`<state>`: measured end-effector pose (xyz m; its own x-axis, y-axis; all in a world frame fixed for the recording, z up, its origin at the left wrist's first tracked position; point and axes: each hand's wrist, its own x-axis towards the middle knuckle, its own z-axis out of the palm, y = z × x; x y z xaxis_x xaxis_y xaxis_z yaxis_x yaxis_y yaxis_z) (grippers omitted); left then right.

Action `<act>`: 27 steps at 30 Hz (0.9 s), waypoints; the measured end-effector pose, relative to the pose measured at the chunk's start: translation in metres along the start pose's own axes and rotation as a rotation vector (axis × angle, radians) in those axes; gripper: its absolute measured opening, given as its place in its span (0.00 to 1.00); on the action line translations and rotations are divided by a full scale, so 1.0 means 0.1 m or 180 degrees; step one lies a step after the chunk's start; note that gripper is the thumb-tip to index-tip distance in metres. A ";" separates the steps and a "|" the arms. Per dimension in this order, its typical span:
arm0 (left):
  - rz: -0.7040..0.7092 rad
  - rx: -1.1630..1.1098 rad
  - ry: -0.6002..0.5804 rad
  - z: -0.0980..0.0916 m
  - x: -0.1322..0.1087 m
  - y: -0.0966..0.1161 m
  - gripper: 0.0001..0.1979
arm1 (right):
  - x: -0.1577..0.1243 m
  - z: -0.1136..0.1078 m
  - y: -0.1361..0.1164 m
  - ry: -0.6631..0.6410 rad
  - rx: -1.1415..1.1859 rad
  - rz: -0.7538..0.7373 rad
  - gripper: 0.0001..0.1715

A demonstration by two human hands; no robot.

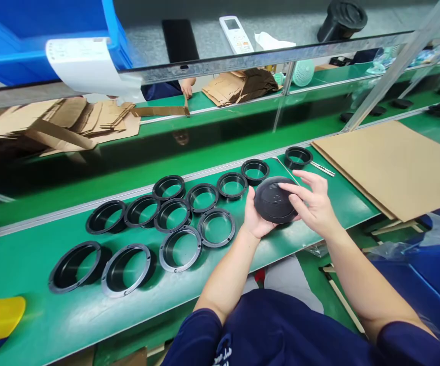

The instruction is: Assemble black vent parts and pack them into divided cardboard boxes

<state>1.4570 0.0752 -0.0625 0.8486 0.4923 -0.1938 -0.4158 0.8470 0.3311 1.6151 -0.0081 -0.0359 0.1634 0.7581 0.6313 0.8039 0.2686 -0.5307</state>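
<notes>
A round black disc-shaped cap (pixel 274 203) with raised markings on its face is held above the green table. My left hand (pixel 253 219) supports it from the left and below, with the thumb along its rim; the other fingers are mostly hidden under it. Over the cap's right side, my right hand (pixel 314 204) has its fingers stretched apart, and one fingertip touches the face. Several black flanged rings (pixel 216 227) lie to the left of my hands. Just beyond the cap, another black ring (pixel 298 157) sits beside thin white sticks (pixel 322 169).
Large cardboard sheets (pixel 395 168) lie on the right. A metal-edged shelf (pixel 212 63) crosses above the table, bearing a blue bin (pixel 117 35), a phone (pixel 181 40) and a white remote (pixel 236 34). A person's hand (pixel 187 87) shows across the bench, near folded cardboard (pixel 225 87).
</notes>
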 end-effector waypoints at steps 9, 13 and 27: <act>-0.0340 0.0054 0.0058 0.03 0.04 -0.05 0.41 | -0.02 0.06 0.18 -0.0527 0.0164 0.0177 0.33; -0.0513 -0.0004 -0.0011 0.01 0.04 0.00 0.45 | -0.01 -0.04 0.15 -0.0319 0.0748 0.0678 0.35; -0.0652 -0.0139 0.0057 -0.04 0.09 0.05 0.46 | -0.12 0.06 0.27 -0.0148 0.1272 0.0996 0.33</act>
<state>1.4613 0.0845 -0.0667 0.9110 0.3122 -0.2695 -0.2494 0.9374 0.2429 1.6316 -0.0060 -0.0610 0.3284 0.8618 0.3865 0.4374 0.2239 -0.8710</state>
